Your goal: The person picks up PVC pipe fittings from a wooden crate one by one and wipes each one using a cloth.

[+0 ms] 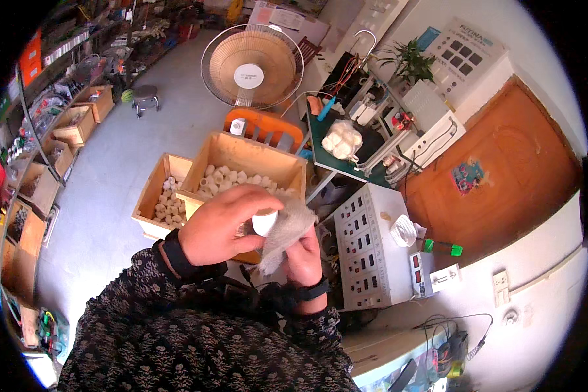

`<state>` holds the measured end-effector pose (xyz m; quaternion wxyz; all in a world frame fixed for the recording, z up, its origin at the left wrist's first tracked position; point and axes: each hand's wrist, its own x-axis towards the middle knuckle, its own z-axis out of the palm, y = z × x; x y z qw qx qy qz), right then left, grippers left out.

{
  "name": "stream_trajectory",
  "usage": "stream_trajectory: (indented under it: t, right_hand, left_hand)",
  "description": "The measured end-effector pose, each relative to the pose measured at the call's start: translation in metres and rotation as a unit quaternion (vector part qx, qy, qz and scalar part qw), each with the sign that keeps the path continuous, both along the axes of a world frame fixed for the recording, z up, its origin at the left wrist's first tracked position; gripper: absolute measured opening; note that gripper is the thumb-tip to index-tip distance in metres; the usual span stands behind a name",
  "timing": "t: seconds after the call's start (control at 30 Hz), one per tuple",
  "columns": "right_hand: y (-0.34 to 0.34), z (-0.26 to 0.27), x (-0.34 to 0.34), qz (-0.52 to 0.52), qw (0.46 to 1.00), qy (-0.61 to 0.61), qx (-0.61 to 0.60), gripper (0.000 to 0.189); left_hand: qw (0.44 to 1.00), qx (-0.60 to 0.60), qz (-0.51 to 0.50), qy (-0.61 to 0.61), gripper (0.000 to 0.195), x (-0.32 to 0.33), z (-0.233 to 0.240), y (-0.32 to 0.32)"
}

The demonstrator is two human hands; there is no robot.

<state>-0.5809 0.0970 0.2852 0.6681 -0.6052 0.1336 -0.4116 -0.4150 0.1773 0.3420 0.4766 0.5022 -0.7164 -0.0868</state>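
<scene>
Between the thumb and fingers of my left hand (220, 223) is a small white cup-shaped part (264, 223), its rounded side towards me. My right hand (305, 256) grips a grey-white cloth (290, 230), which lies against the right side of the part. Some of the right fingers are hidden behind the cloth. Just beyond my hands stands a wooden box (255, 147) holding many small white parts (225, 177). To its left a second wooden box (144, 203) contains more white pieces (169, 206).
An orange chair (267, 125) and a large fan (250, 49) stand beyond the boxes. At right are a green-topped bench (318, 147) with a bag of white parts (342, 139), and a panelled instrument cabinet (365, 250). Shelving with wooden bins (76, 125) lines the left; a stool (146, 95) stands nearby.
</scene>
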Motion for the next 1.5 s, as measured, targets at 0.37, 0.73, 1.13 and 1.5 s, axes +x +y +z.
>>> stream_trajectory:
  t: [0.37, 0.73, 1.13, 1.5]
  right_hand:
    - [0.003, -0.001, 0.008, -0.038, 0.999, -0.019, 0.025, 0.035]
    - [-0.003, -0.006, 0.004, -0.012, 0.999, -0.046, -0.018, 0.04]
    - [-0.01, -0.019, 0.0, -0.116, 0.991, 0.045, 0.044, 0.041]
    - [-0.042, -0.025, -0.023, 0.166, 0.726, -0.386, 0.544, 0.037]
  left_hand:
    - [0.998, -0.039, -0.033, 0.028, 0.047, 0.001, -0.008, 0.003]
    - [0.998, -0.054, 0.018, -0.007, 0.045, 0.004, -0.017, -0.005]
    - [0.991, -0.064, 0.024, -0.118, 0.044, -0.008, 0.003, -0.001]
    - [1.0, -0.019, -0.006, 0.016, 0.046, -0.003, -0.001, -0.006]
